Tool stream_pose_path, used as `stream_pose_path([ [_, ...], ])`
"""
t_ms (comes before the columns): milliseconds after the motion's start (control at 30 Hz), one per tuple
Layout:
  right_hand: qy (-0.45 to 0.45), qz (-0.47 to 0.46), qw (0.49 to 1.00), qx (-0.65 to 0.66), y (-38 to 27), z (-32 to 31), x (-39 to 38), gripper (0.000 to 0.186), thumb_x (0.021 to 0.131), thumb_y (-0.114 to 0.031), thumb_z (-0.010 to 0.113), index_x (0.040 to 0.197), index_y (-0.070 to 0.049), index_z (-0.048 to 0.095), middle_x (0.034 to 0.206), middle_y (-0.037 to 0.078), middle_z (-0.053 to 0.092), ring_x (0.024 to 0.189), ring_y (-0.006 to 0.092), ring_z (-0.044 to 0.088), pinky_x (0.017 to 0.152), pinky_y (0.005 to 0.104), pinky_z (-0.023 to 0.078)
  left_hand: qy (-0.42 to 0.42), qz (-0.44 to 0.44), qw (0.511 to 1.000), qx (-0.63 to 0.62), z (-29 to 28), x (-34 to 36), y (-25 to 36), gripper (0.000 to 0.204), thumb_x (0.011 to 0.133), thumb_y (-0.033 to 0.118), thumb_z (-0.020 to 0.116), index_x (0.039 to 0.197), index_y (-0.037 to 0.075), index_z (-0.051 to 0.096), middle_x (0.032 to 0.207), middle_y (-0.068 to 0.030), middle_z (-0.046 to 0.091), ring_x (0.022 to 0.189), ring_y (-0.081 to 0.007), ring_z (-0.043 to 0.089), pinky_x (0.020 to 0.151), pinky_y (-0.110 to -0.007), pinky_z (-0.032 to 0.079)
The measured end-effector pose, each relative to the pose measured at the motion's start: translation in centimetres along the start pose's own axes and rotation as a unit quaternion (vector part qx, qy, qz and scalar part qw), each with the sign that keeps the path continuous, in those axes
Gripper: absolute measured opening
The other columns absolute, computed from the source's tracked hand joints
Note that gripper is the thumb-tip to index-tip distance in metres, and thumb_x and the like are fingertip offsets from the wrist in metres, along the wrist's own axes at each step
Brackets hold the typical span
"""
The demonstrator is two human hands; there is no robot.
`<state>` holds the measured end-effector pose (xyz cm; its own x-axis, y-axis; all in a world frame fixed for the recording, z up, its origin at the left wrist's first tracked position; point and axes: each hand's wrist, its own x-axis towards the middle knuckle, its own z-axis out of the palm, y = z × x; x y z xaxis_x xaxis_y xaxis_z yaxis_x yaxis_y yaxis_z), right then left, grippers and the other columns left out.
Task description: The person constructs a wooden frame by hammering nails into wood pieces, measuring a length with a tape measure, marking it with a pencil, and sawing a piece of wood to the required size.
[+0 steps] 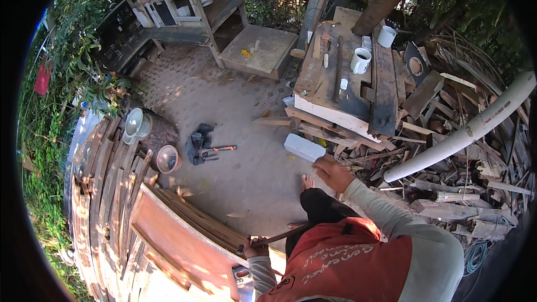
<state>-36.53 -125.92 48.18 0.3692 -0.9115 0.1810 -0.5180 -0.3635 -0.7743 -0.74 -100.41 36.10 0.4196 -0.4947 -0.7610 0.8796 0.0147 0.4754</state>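
My left hand (257,247) is closed around a narrow dark strip of wood (286,235), which slants up to the right across my lap. A handsaw (243,281) lies beside my left forearm on a reddish-brown wooden panel (184,232). My right hand (333,174) is raised in front of my right knee, its fingers curled in. Whatever those fingers hold, if anything, is hidden. Just beyond it a white rectangular block (305,147) sits on the ground.
A wooden bench (313,81) with white mugs (361,60) stands ahead right. Scrap wood (447,184) and a white pipe (467,134) lie to the right. Planks (103,190) are stacked at left. A hammer (218,149) and a dark plastic bag (197,144) rest on the ground.
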Motion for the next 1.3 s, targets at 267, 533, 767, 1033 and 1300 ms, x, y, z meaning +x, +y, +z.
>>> stream_pose_path([
  [267,0.156,0.012,0.976,-0.153,15.3,-11.2,22.4,0.017,0.091,-0.012,0.064,0.106,-0.004,0.067,0.102,0.017,0.064,0.092,0.0402,0.064,0.081,0.0458,0.052,0.16,-0.002,0.986,-0.044,0.9,7.1,0.9,0.022,0.09,0.034,0.062,0.081,0.016,0.053,0.061,-0.0005,0.052,0.06,-0.0225,0.056,0.064,-0.043,0.048],
  [533,0.012,-0.018,0.963,-0.268,24.5,-15.0,34.1,0.026,0.08,-0.008,0.06,0.104,-0.012,0.07,0.109,0.008,0.064,0.106,0.0309,0.061,0.095,0.044,0.05,0.241,0.048,0.967,-0.07,19.5,7.4,-2.2,0.024,0.093,0.032,0.061,0.081,0.013,0.053,0.064,-0.0014,0.053,0.063,-0.0223,0.057,0.068,-0.044,0.049],
  [767,-0.046,-0.063,0.952,-0.296,27.8,-18.9,37.5,0.024,0.081,-0.013,0.06,0.104,-0.016,0.068,0.107,0.005,0.059,0.108,0.0268,0.058,0.09,0.0434,0.049,0.092,0.04,0.995,0.024,33.2,11.8,-5.6,0.019,0.091,0.03,0.062,0.09,0.015,0.051,0.069,0.0004,0.048,0.069,-0.0209,0.051,0.071,-0.041,0.045],
  [1033,-0.143,-0.057,0.934,-0.323,29.4,-23.8,38.5,0.022,0.088,-0.014,0.053,0.107,-0.012,0.062,0.111,0.008,0.057,0.11,0.0272,0.056,0.097,0.044,0.043,-0.06,0.111,0.973,0.191,50.4,12.1,-8.6,0.029,0.092,0.029,0.067,0.108,0.006,0.06,0.067,-0.0064,0.064,0.066,-0.0254,0.062,0.072,-0.044,0.054],
  [1300,-0.026,0.135,0.966,0.217,23.2,-20.8,32.6,0.019,0.095,-0.01,0.058,0.112,-0.003,0.059,0.103,0.014,0.065,0.085,0.026,0.069,0.073,0.0397,0.055,-0.322,0.162,0.861,0.36,63.3,7.1,-14.1,0.027,0.092,0.026,0.068,0.108,0.004,0.062,0.106,-0.0171,0.066,0.089,-0.0294,0.066,0.08,-0.044,0.054],
])
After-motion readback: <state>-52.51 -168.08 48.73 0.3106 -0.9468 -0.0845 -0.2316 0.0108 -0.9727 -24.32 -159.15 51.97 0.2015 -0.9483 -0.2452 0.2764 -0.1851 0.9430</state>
